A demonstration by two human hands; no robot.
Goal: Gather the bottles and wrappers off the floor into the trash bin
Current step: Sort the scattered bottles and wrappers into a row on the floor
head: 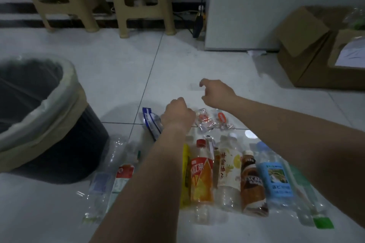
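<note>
L hand (pixel 177 113) fingers curl down at the blue-white wrapper (pixel 151 122); can't tell if they grip it. R hand (pixel 216 91) fingers (pixel 202 82) bent, part spread, holding nothing, above bare tile. Two clear wrappers w/ orange print (pixel 205 120) lie just beside L hand. Nearer the camera, a row of bottles (pixel 201 175) lies flat on the white tiled floor (pixel 122 77): clear ones, orange tea w/ red cap, pale lemon, brown coffee, blue label, green. Black bin (pixel 39 116) w/ clear liner stands at left. Beyond: beige stool legs (pixel 126 6), white cabinet (pixel 256 6), cardboard boxes (pixel 308 49) at right. Dim light.
</note>
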